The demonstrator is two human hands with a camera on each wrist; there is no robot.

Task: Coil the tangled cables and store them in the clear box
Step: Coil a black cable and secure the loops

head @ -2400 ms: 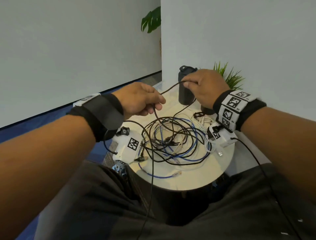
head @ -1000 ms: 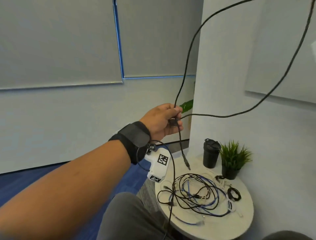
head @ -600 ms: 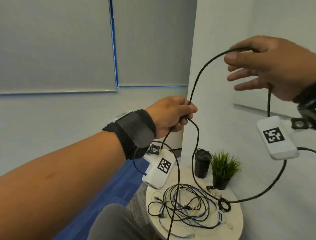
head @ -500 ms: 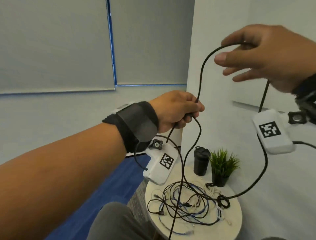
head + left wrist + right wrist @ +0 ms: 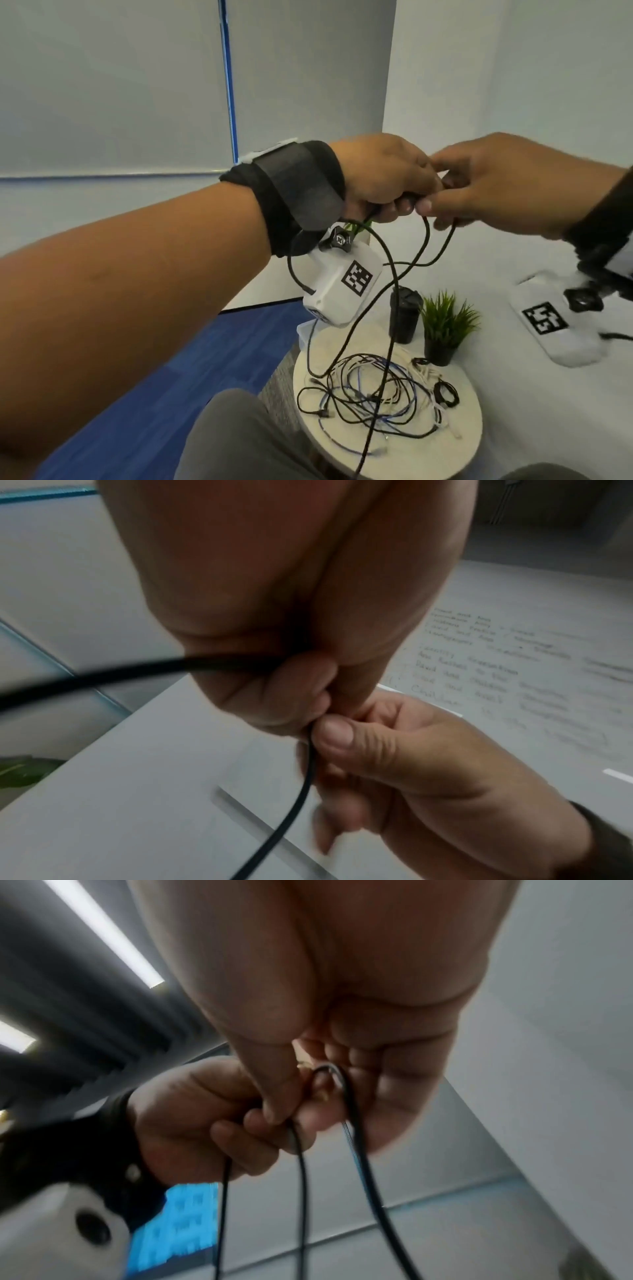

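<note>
Both hands are raised above the table and meet in the head view. My left hand point(image 5: 390, 185) grips a black cable point(image 5: 394, 274), whose loops hang down from it to the table. My right hand point(image 5: 455, 202) pinches a bend of the same cable against the left fingers. In the left wrist view the cable point(image 5: 294, 804) runs out between the left hand point(image 5: 274, 683) and the right thumb point(image 5: 342, 737). In the right wrist view three black strands point(image 5: 359, 1150) hang below the joined fingers. A tangle of black, blue and white cables point(image 5: 370, 390) lies on the round table point(image 5: 428, 455).
A black cup point(image 5: 404, 315) and a small potted plant point(image 5: 445, 329) stand at the table's back. A small coiled black cable point(image 5: 445, 394) lies at the right. A translucent container edge point(image 5: 303, 334) shows behind the table's left side. White walls close in on the right.
My right hand came down and to the left from high up, bringing its bend of black cable to my left hand. The wide loop between the hands has shrunk into short hanging loops.
</note>
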